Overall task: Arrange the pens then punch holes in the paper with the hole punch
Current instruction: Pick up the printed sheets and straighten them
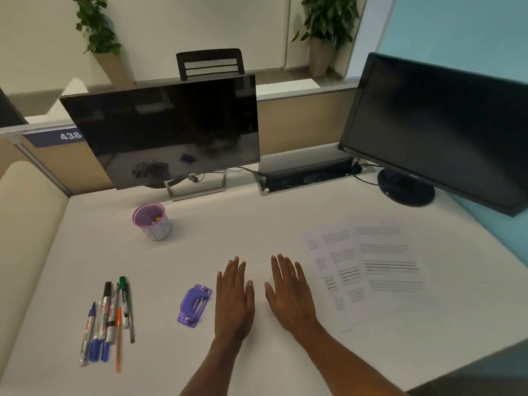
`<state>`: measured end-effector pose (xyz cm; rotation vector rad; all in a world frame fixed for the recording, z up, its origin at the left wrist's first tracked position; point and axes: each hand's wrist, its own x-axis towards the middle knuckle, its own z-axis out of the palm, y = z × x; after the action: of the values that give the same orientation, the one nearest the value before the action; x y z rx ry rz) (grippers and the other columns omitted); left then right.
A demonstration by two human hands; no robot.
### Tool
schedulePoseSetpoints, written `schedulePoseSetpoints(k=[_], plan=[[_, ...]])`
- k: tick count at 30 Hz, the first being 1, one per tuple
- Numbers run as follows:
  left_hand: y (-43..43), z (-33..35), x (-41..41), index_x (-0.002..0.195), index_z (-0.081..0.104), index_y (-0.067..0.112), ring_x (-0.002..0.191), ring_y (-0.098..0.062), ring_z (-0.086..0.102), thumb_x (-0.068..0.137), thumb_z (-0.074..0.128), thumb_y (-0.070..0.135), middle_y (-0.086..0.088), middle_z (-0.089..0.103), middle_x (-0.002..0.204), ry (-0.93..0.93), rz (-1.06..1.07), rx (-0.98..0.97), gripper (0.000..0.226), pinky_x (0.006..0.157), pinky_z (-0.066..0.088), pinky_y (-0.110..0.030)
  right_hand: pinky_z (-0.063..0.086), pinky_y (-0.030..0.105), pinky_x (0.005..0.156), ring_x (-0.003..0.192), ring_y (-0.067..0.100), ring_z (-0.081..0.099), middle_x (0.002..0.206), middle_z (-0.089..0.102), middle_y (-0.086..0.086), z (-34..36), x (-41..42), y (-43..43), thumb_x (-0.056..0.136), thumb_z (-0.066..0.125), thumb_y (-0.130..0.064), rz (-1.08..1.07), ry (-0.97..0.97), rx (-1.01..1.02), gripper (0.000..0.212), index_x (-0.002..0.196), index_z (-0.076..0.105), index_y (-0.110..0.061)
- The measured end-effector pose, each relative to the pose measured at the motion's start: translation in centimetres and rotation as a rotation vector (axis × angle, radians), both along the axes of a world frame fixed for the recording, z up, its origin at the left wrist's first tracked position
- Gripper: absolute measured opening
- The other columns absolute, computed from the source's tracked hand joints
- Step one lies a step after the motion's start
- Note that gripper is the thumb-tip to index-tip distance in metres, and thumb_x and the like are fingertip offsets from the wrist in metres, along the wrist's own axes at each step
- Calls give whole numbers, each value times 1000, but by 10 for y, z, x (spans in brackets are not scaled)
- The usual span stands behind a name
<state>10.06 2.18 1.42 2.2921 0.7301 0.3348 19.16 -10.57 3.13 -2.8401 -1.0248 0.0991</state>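
Several pens and markers (108,321) lie side by side in a loose bunch on the white desk (200,247) at the front left. A purple hole punch (194,305) lies to their right. My left hand (234,298) rests flat on the desk just right of the punch, fingers straight, holding nothing. My right hand (288,292) lies flat beside it, also holding nothing. Printed paper sheets (365,272) overlap on the desk at the right. A purple pen cup (153,221) stands upright behind the pens.
A Dell monitor (168,130) stands at the back centre and a second black monitor (440,130) at the back right. A cable tray (311,177) runs between them. Partition walls bound the desk at the left and back.
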Motion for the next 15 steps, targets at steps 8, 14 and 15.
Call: schedulePoseSetpoints(k=[8, 14, 15], plan=[[-53, -20, 48, 161, 32, 25, 154, 4, 3, 110, 31, 40, 7, 23, 172, 41, -39, 73, 53, 132, 3, -33, 37, 48, 119, 141, 29, 49, 154, 49, 14, -16, 50, -88, 101, 37, -48, -100, 0, 14, 66, 154, 40, -9], [-85, -21, 98, 159, 36, 20, 159, -12, 17, 110, 37, 36, 1, 31, 169, 109, -119, 161, 52, 133, 3, -40, 30, 46, 121, 139, 30, 51, 153, 50, 14, -30, 82, -140, 96, 52, -52, -157, 21, -2, 70, 152, 44, -10], [-89, -21, 107, 159, 36, 19, 159, -14, 18, 110, 37, 37, 0, 31, 169, 131, -129, 178, 53, 133, 2, -41, 27, 47, 123, 141, 30, 48, 155, 47, 14, -32, 86, -147, 97, 45, -54, -155, 34, -13, 70, 153, 42, -11]])
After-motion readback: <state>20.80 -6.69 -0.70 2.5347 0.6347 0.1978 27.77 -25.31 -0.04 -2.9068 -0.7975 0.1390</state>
